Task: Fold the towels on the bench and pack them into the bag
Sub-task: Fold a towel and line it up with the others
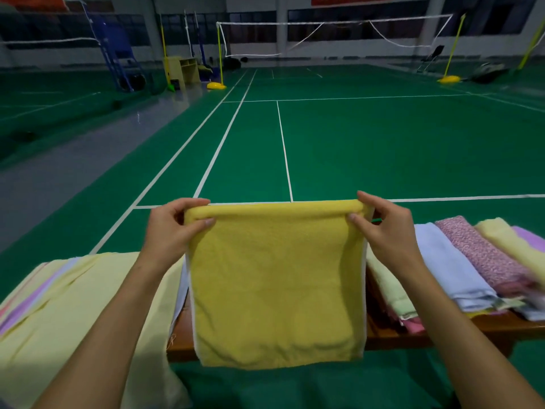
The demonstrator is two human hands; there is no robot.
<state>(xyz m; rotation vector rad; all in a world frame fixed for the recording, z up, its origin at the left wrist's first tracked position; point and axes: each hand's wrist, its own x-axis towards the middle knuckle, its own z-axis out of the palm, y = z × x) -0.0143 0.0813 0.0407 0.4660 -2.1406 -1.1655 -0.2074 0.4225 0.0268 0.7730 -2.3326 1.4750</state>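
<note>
Yellow terry cloth fills the near middle of the view: a towel [277, 284] hangs doubled over, its folded edge on top and its lower hem dangling in front of the wooden bench [413, 338]. It is held up between the two hands, which sit at its upper corners. The left hand [174, 228] pinches the left end of the fold, thumb in front of the cloth and fingers curled over the top. The right hand [386, 228] grips the right end the same way, thumb on the near face and fingers wrapped behind. The fold runs nearly level from one hand to the other, and both forearms reach up from the bottom corners of the view.

To the left, just beside the held towel, a pale yellow cloth [73, 314] lies spread over the bench end, with pink and lilac stripes showing along its far left edge. To the right, a row of folded towels [472, 267] rests on the bench: pale green, white, pink speckled, pale yellow and lilac, side by side and overlapping.

Beyond the bench stretches a green court floor [383, 143] marked with white lines. At the far end stands a net [333, 36] strung between yellow posts.
</note>
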